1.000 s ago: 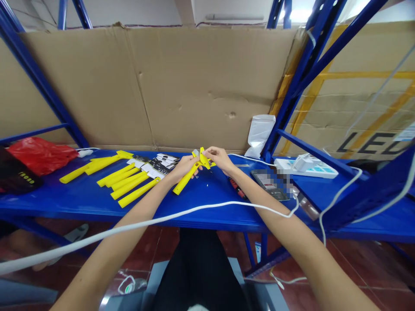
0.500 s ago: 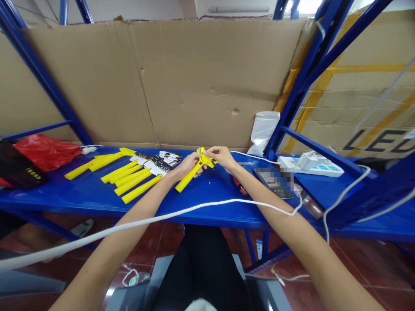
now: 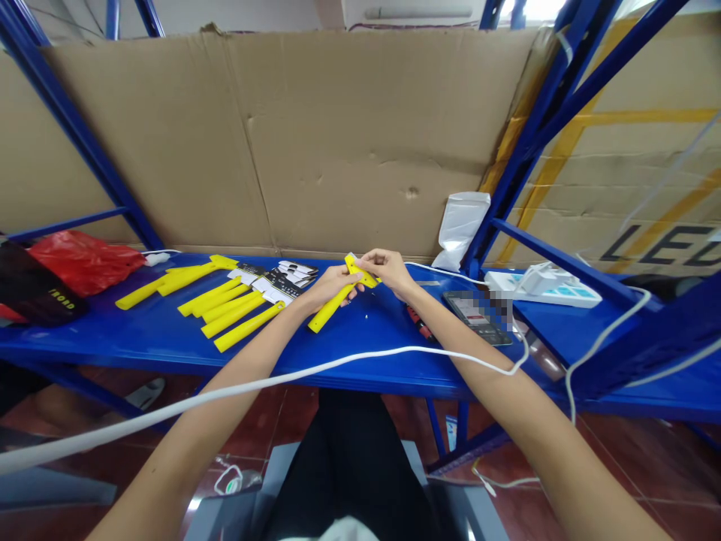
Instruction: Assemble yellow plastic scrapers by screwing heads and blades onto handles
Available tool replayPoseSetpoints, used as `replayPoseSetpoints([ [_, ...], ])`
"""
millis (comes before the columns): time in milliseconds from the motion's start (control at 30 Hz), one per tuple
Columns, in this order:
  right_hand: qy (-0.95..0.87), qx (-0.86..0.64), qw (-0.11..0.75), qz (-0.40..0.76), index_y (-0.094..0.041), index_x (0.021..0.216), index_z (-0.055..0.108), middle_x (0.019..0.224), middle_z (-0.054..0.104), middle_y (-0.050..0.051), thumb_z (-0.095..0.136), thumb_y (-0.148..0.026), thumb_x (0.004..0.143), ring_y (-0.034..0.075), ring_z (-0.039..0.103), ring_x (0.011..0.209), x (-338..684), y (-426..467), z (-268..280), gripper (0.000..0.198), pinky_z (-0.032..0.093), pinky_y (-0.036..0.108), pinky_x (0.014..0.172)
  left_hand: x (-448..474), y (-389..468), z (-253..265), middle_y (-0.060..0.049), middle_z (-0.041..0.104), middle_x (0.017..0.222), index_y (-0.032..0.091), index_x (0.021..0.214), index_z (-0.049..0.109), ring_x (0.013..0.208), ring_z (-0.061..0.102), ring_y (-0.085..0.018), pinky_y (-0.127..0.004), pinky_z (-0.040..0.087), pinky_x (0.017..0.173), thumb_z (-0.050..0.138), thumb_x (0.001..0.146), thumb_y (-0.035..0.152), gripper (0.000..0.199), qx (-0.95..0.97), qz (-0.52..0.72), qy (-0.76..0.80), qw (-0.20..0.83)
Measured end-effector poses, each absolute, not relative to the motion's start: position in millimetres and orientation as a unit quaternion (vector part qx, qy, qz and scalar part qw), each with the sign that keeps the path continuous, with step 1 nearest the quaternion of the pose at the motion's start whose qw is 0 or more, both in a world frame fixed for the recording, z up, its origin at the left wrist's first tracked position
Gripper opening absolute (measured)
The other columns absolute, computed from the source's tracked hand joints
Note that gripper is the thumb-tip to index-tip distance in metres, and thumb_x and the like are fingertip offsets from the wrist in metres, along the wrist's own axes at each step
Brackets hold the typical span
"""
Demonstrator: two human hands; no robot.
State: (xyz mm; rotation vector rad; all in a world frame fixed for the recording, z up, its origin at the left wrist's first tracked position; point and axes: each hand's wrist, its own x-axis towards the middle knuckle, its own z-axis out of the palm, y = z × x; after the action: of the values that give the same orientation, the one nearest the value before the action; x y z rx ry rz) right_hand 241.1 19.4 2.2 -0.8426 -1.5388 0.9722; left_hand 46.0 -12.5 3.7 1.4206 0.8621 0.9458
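Observation:
A yellow scraper with a long handle and a wide T-shaped head is held above the blue shelf. My left hand is closed around it where the handle meets the head. At the head's far end, the fingers of my right hand are pinched on the yellow edge; whether they also hold a small part is hidden. To the left lie several yellow handles in a row, and two more yellow scrapers behind them. Black-and-white printed cards lie beside these handles.
A white cable crosses in front of both forearms. Right of my hands are a red-and-black tool, a phone and a white power strip. A red bag sits far left. Cardboard walls the back.
The scraper's head has turned a little in my hands, showing a different side. My right fingers have shifted slightly along its far edge. The view has moved slightly.

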Motion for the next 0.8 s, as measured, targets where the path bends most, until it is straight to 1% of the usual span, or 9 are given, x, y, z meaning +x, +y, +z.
replayPoseSetpoints([
  [100,-0.653,-0.346,0.534,0.411,-0.020,0.085,0.083,0.077,0.076,0.002,0.096,-0.074,0.068,0.014,0.056,0.067,242.7,18.6,3.8,0.059,0.042,0.029,0.062,44.9,-11.0,4.1,-0.008,0.076,0.087,0.014,0.106,0.071,0.057,0.066,-0.013,-0.023,0.047,0.040,0.084,0.099,0.034,0.025,0.609,0.415,0.358,0.574],
  [233,-0.644,-0.324,0.541,0.433,-0.021,0.087,0.086,0.080,0.079,0.001,0.099,-0.067,0.069,0.014,0.058,0.068,245.3,19.5,4.6,0.051,0.043,0.028,0.063,42.7,-8.1,2.1,-0.011,0.079,0.091,0.013,0.104,0.072,0.061,0.069,-0.015,-0.023,0.050,0.041,0.087,0.094,0.040,0.033,0.616,0.431,0.331,0.570],
  [333,-0.635,-0.313,0.540,0.455,-0.023,0.092,0.090,0.084,0.081,0.001,0.100,-0.062,0.071,0.014,0.062,0.070,246.7,22.0,3.9,0.046,0.046,0.028,0.065,41.6,-5.8,-0.3,-0.012,0.080,0.091,0.012,0.106,0.074,0.062,0.069,-0.015,-0.023,0.051,0.042,0.090,0.090,0.045,0.040,0.616,0.444,0.311,0.572],
  [400,-0.626,-0.310,0.535,0.476,-0.023,0.093,0.090,0.085,0.082,0.002,0.101,-0.060,0.069,0.016,0.065,0.071,247.0,22.8,4.1,0.045,0.048,0.029,0.066,41.2,-5.2,-1.0,-0.012,0.080,0.090,0.012,0.106,0.074,0.063,0.070,-0.016,-0.023,0.051,0.042,0.092,0.087,0.047,0.043,0.616,0.452,0.298,0.572],
  [567,-0.595,-0.293,0.535,0.522,-0.023,0.088,0.090,0.086,0.084,0.002,0.106,-0.055,0.063,0.017,0.069,0.073,245.7,18.1,9.6,0.044,0.053,0.030,0.068,41.1,-8.7,2.0,-0.011,0.080,0.088,0.012,0.109,0.075,0.066,0.072,-0.017,-0.023,0.051,0.042,0.095,0.083,0.047,0.048,0.618,0.464,0.275,0.572],
  [800,-0.586,-0.304,0.544,0.518,-0.023,0.088,0.091,0.084,0.084,0.004,0.107,-0.056,0.060,0.019,0.070,0.072,242.9,11.6,14.1,0.047,0.055,0.032,0.067,40.4,-12.9,5.9,-0.011,0.081,0.087,0.013,0.107,0.074,0.063,0.071,-0.017,-0.024,0.052,0.042,0.099,0.079,0.049,0.053,0.627,0.461,0.271,0.566],
])
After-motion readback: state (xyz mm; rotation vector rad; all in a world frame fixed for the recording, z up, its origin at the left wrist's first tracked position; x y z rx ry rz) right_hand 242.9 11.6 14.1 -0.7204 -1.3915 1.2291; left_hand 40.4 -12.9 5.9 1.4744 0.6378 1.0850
